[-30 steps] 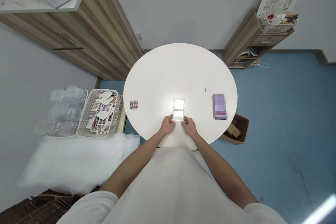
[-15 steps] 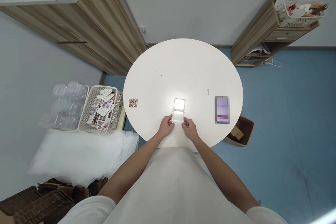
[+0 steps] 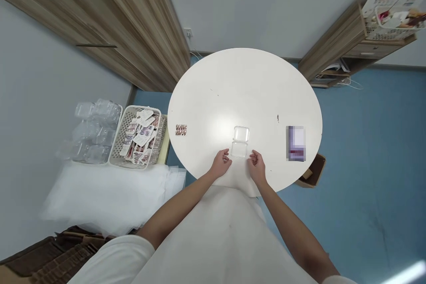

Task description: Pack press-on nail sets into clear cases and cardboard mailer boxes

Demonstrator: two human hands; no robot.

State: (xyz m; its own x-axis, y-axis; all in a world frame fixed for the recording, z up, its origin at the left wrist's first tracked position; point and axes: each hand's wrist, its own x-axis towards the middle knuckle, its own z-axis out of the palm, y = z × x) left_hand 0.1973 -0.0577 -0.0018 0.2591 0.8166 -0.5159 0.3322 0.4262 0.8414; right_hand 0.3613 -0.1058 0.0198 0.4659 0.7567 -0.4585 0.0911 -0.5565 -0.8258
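Observation:
A clear plastic clamshell box (image 3: 239, 149) lies unfolded on the round white table (image 3: 246, 75), its two halves joined along a hinge line. Just left of its near half is my left hand (image 3: 221, 163), fingers slightly curled and apart, holding nothing. On the other side, my right hand (image 3: 256, 167) also holds nothing, its fingers loosely bent. Both hands are a small gap away from the box. A small card of brown press-on nails (image 3: 181, 130) rests near the table's left edge.
At the table's right lies a pixelated purple item (image 3: 296, 143). Left of the table stand a white basket of nail cards (image 3: 136, 137) and a stack of clear boxes (image 3: 96, 131). White sheets (image 3: 113, 197) lie below them. A cardboard box (image 3: 313, 173) sits on the floor.
My hands have let go of the clear box and drawn apart to either side of it. The box stays unfolded on the table. The whole view has shifted slightly.

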